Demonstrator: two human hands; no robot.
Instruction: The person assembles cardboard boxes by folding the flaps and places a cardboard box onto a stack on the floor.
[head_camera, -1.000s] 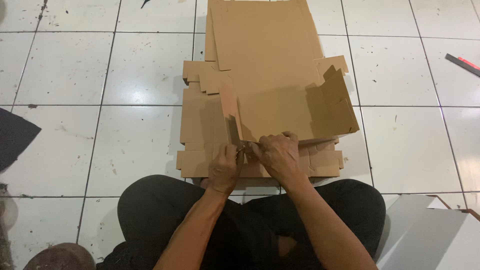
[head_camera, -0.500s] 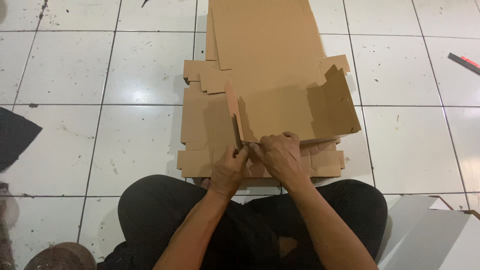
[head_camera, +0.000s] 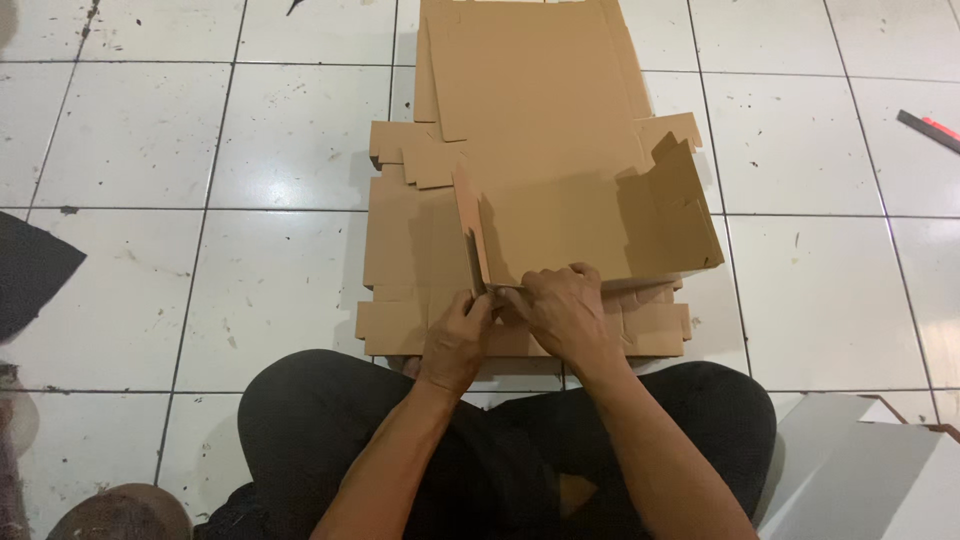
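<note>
You've got both side flaps of the flat brown cardboard box blank (head_camera: 560, 215) standing, your left hand (head_camera: 455, 340) and right hand (head_camera: 565, 310) apparently pinching its near edge atop the stack's near edge, far flaps still flat.

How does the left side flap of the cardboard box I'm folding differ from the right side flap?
The left flap stands nearly edge-on to the camera, a thin upright strip; the right flap leans outward and shows its broad inner face. The left hand and right hand press at the base of the left flap, while the right flap is untouched. The right flap shows a notched top edge; the left flap's outline cannot be made out. Both are plain brown cardboard, raised from the same sheet.
</note>
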